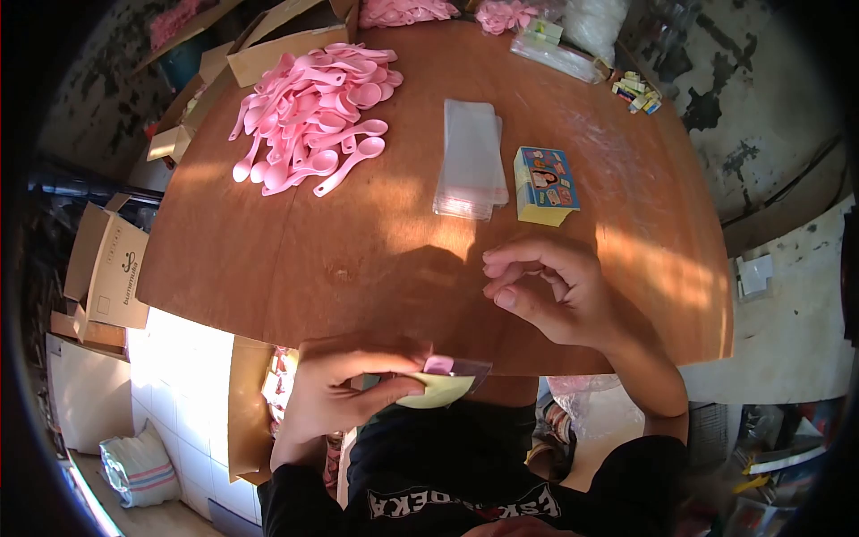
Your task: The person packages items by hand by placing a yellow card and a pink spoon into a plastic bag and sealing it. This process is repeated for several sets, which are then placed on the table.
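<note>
My left hand (358, 385) is closed on the edge of a small clear plastic bag (480, 368) at the table's front edge. Inside the bag show a pale yellow card (438, 391) and a bit of pink spoon (438, 364); the rest is hidden by my fingers. To the right, my right hand (555, 291) is raised over the table with curved fingers, thumb and fingertips apart, holding nothing. Beyond it stands a stack of printed cards (548, 183), blue on top with yellow sides. Beside that stack lies a pile of flat clear bags (468, 157).
A heap of pink plastic spoons (313, 116) covers the wooden table's (358, 259) far left. Behind it is an open cardboard box (291, 40). Small boxes (637, 92) and plastic wrap (559, 58) sit at the far right. Another carton (107, 264) stands left of the table.
</note>
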Action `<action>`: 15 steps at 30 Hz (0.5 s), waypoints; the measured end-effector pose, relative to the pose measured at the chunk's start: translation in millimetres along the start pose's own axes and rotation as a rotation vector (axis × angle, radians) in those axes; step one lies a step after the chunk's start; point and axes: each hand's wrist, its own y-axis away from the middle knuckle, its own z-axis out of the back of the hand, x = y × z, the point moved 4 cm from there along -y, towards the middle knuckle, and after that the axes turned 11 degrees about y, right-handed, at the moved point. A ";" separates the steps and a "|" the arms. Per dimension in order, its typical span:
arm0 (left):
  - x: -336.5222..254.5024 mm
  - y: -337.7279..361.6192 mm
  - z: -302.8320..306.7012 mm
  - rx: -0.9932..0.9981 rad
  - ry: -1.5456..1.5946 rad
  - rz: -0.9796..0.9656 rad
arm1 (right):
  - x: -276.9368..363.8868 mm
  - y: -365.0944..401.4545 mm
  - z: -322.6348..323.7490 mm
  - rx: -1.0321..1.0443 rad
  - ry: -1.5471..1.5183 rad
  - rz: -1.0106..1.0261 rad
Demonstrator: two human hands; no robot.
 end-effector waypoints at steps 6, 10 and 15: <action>66.2 75.4 53.2 0.232 -0.567 0.462 | -14.7 -15.7 -4.6 -0.126 0.887 0.242; 121.6 153.2 94.8 0.338 -1.088 0.962 | -44.6 -32.6 -19.4 -0.125 1.119 0.234; 102.3 120.3 55.7 0.459 -0.733 0.645 | -67.1 -36.6 -34.0 -0.121 1.164 0.139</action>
